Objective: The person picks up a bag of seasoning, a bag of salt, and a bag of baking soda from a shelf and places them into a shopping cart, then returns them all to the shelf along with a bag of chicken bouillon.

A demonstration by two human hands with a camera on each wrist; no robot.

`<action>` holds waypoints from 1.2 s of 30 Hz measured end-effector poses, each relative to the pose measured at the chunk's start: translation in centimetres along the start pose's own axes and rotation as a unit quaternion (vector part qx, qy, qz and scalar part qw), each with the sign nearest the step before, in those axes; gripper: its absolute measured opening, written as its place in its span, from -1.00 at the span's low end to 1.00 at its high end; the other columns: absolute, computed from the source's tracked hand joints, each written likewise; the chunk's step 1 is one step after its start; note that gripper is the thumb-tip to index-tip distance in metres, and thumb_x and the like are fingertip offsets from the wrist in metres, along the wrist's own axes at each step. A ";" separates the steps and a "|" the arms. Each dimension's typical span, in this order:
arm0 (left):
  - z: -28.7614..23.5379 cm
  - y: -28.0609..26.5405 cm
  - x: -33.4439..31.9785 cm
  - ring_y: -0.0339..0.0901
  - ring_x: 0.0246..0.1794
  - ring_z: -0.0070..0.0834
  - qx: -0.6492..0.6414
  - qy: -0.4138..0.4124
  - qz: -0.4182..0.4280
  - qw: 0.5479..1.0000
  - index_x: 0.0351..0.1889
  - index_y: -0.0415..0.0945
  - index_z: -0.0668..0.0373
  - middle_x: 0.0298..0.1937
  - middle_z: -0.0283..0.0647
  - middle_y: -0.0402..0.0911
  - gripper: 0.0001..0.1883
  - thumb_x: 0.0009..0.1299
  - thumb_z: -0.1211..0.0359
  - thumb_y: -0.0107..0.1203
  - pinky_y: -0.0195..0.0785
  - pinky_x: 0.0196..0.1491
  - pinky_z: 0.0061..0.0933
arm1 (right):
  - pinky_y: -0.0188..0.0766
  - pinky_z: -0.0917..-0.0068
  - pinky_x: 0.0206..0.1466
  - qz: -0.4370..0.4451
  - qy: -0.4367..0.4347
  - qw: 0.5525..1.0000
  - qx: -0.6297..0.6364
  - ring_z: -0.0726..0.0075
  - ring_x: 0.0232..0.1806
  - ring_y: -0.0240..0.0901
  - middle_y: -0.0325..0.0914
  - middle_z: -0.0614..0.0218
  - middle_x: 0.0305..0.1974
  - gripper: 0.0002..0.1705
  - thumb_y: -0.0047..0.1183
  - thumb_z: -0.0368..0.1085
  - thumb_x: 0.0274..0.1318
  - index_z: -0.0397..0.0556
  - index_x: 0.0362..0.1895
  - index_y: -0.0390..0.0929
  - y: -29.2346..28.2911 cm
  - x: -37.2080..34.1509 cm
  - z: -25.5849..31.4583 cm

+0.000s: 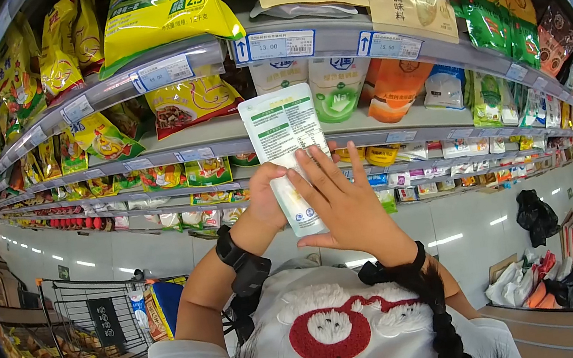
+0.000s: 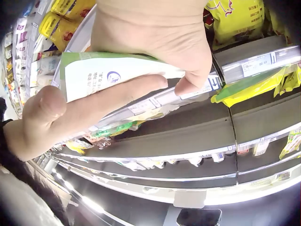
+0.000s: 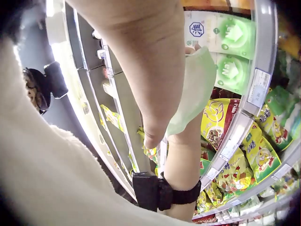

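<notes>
My left hand (image 1: 265,201) grips a white and green pouch (image 1: 283,124) by its left side, with the thumb over the front edge. The pouch stands upright with its printed back, text and a small table, turned toward me. My right hand (image 1: 346,203) is spread over its lower right part, fingers straight, fingertips on the printed face. In the left wrist view, the right index finger (image 2: 113,96) stretches along the pouch (image 2: 94,75). The right wrist view shows the pouch's pale green side (image 3: 195,89) beyond the right hand (image 3: 150,70).
Supermarket shelves curve around in front. Similar green and white pouches (image 1: 338,90) stand behind the held one, beside an orange pouch (image 1: 399,88). Yellow bags (image 1: 170,18) fill the upper shelf over a price rail (image 1: 274,46). A shopping cart (image 1: 91,312) stands at the lower left.
</notes>
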State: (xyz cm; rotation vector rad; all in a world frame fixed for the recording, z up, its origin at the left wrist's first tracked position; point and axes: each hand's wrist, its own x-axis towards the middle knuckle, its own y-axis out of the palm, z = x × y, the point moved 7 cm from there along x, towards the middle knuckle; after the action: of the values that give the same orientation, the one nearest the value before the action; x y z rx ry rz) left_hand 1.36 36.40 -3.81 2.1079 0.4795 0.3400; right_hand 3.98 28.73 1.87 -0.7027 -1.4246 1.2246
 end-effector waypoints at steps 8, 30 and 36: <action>-0.5 -2.5 0.8 0.26 0.01 -0.30 0.170 0.127 -0.174 0.962 0.29 -0.22 0.15 0.02 -0.08 0.22 -0.17 0.11 0.36 0.06 0.16 0.07 -0.35 | 0.21 0.08 0.00 -0.016 0.102 0.994 0.037 -0.03 0.03 0.25 0.21 -0.04 0.08 -0.12 0.13 0.07 -0.24 -0.16 0.13 0.14 2.2 -0.8 -1.5; -7.3 -6.6 3.3 0.41 0.00 -0.43 0.656 0.230 -0.162 0.700 0.13 0.13 0.27 -0.02 -0.07 0.44 -0.37 0.07 0.60 0.12 0.28 0.01 -0.46 | 0.31 0.36 -0.45 -0.219 0.227 0.860 0.400 0.09 -0.51 0.43 0.44 0.01 -0.49 -0.65 -0.07 -0.40 -0.01 -0.19 -0.08 0.26 8.7 5.0 -13.0; -8.2 -8.2 4.9 0.45 -0.06 -0.41 0.668 0.288 -0.187 0.660 0.06 0.22 0.27 -0.12 -0.08 0.48 -0.46 0.08 0.56 0.12 0.34 -0.08 -0.46 | 0.28 0.14 -0.49 -0.223 0.251 0.920 0.203 -0.16 -0.48 0.39 0.43 -0.03 -0.53 -0.80 -0.06 -0.38 -0.04 -0.15 -0.28 0.29 6.7 6.7 -13.6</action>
State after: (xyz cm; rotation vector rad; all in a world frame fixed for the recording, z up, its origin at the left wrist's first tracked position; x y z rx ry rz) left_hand 0.59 48.79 -6.01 3.1238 2.0165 0.4780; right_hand 13.90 40.86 -3.62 -0.3366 -0.8026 0.8550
